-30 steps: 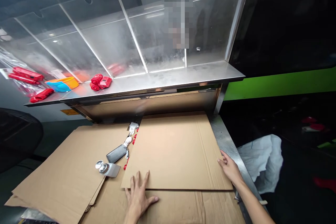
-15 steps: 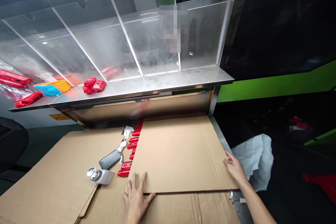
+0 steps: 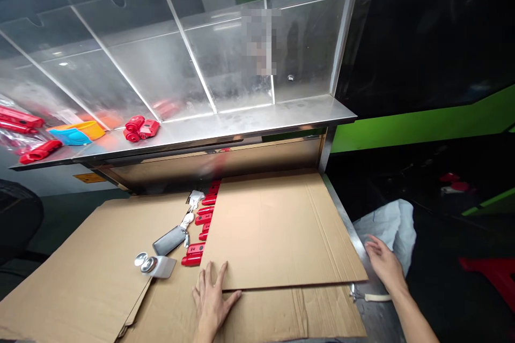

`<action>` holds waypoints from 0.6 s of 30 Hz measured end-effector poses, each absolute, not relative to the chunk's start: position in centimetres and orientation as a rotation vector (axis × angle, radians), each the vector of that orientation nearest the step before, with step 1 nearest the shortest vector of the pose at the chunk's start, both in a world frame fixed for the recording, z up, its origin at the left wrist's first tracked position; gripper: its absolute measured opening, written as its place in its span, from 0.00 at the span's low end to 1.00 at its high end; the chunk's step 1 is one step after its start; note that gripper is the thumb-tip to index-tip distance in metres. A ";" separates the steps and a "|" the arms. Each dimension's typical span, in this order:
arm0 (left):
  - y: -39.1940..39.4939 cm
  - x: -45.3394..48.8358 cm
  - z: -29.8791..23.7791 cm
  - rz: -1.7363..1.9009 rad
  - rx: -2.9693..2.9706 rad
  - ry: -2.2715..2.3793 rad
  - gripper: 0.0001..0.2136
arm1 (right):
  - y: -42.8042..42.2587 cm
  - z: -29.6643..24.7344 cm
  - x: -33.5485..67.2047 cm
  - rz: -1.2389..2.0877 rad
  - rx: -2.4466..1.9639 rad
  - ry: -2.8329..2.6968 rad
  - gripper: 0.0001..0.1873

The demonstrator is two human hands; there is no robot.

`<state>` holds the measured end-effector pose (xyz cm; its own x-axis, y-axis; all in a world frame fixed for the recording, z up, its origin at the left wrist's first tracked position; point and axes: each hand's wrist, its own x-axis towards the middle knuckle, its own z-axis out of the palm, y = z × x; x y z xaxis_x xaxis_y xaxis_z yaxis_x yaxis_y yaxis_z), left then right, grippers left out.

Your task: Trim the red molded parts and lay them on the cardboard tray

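Note:
A flat brown cardboard sheet (image 3: 277, 230) lies on the workbench over a row of red plastic parts (image 3: 200, 236), whose left ends stick out along its left edge. My left hand (image 3: 212, 300) lies flat with fingers spread on the sheet's near left corner. My right hand (image 3: 384, 263) hovers open just off the sheet's right edge, over the bench's metal rim, touching nothing. Left of the red parts lie a grey metal plate (image 3: 168, 240) and a metal piece with two round knobs (image 3: 153, 265).
More cardboard (image 3: 76, 273) covers the bench to the left and front. A steel shelf (image 3: 225, 126) with clear acrylic dividers holds red parts (image 3: 141, 128), a blue and orange tray (image 3: 78, 133) and bagged red pieces. A white plastic bag (image 3: 392, 228) hangs at the right.
The cardboard sheet has slid right, uncovering the row of red parts. My right hand has let go of its right edge and drawn away to the right. My left hand stays on the corner.

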<state>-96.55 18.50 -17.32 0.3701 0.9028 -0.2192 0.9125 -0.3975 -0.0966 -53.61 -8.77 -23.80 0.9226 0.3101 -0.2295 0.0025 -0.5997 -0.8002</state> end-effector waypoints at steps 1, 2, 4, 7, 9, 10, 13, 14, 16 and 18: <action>18.5 -96.6 -17.2 -0.377 2.565 1.694 0.33 | -9.7 -23.7 -53.9 0.423 -2.201 -0.223 0.42; 18.5 -96.6 -17.1 -0.385 2.564 1.688 0.33 | -10.6 -23.6 -54.3 0.419 -2.220 -0.229 0.41; 18.4 -96.5 -16.8 -0.394 2.561 1.676 0.33 | -12.2 -23.5 -55.1 0.434 -2.247 -0.246 0.39; 18.5 -96.5 -16.5 -0.396 2.547 1.655 0.34 | -14.0 -23.5 -56.2 0.482 -2.265 -0.262 0.37; 18.6 -96.4 -16.3 -0.389 2.532 1.644 0.34 | -14.5 -23.8 -56.6 0.513 -2.268 -0.280 0.37; 18.6 -96.4 -16.2 -0.385 2.523 1.641 0.34 | -14.6 -23.9 -56.8 0.527 -2.269 -0.297 0.36; 18.8 -96.6 -16.0 -0.382 2.487 1.640 0.36 | -14.5 -24.7 -56.9 0.553 -2.255 -0.384 0.33; 18.9 -96.7 -16.0 -0.384 2.472 1.639 0.37 | -14.4 -25.0 -57.0 0.557 -2.247 -0.417 0.33; 18.9 -96.9 -16.1 -0.389 2.442 1.627 0.38 | -14.3 -25.7 -57.0 0.567 -2.231 -0.476 0.33; 18.9 -97.2 -16.1 -0.383 2.421 1.609 0.38 | -14.4 -26.4 -57.1 0.589 -2.211 -0.521 0.33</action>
